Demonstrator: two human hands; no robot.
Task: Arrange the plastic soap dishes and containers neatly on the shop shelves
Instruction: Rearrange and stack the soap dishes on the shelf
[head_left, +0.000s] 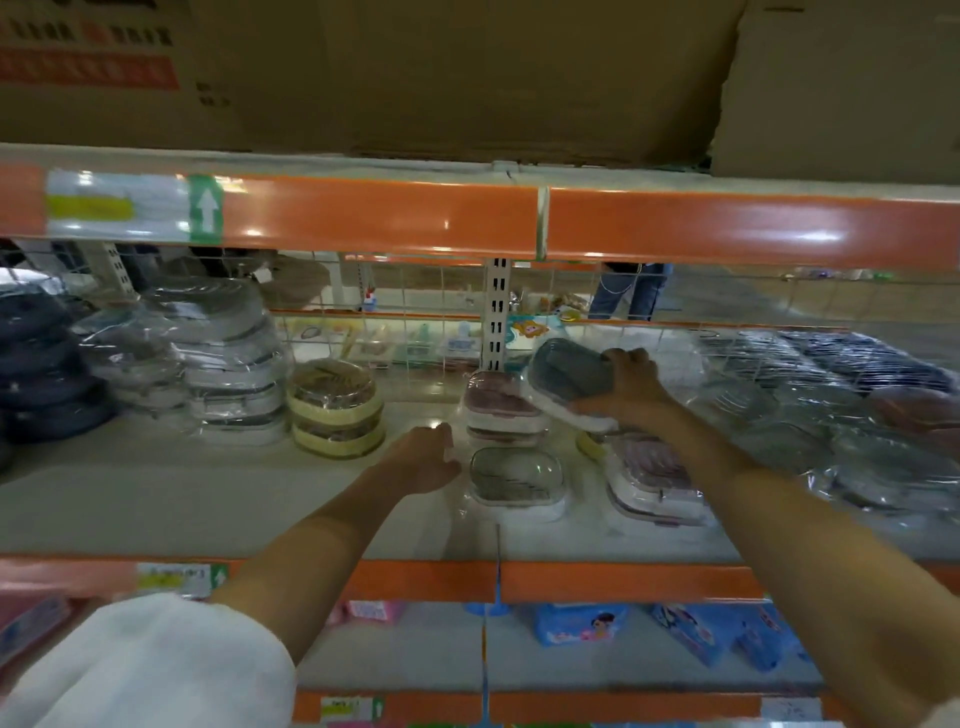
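Right hand (631, 387) grips a grey soap dish (569, 382), tilted above the pink stack (504, 408); left hand (428, 457), fingers relaxed, apparently touching a 2nd dish (517, 483). Slick wrap: stack could be toppled if it's set askew.

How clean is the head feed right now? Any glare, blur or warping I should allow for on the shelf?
Head view: white glare streaks on the glossy orange shelf edge strip; the plastic-wrapped stacks at right glint, hiding detail; wide-angle bowing bends the shelf lines; the left hand is motion-smeared; the right hand gripping the grey-lidded soap dish reads fairly sharp.
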